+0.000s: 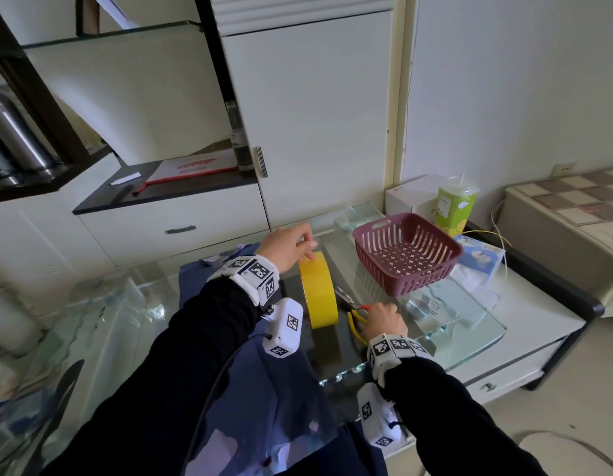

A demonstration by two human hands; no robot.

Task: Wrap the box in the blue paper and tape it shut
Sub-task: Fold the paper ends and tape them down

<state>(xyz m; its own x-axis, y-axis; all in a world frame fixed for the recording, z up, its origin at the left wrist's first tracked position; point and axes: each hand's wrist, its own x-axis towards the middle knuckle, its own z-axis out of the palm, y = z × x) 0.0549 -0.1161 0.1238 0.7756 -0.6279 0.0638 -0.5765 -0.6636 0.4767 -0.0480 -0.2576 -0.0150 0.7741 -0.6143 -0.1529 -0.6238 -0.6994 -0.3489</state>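
Note:
A wide yellow tape roll point(319, 291) stands on edge on the glass table. My left hand point(287, 248) pinches its top rim at the far side. To the right of the roll lie scissors with yellow and red handles point(353, 317), and my right hand point(383, 320) is closed over those handles. Blue paper point(263, 389) spreads over the table's near left and hangs down toward me under my left arm. Whether the box sits under the paper is hidden by my left arm.
A maroon slotted basket point(406, 253) stands at the back right of the glass table point(470, 324). Behind it are a green cup point(456, 205) and a white carton point(412, 194); a tissue pack point(480, 259) lies to the right. White cabinets rise behind.

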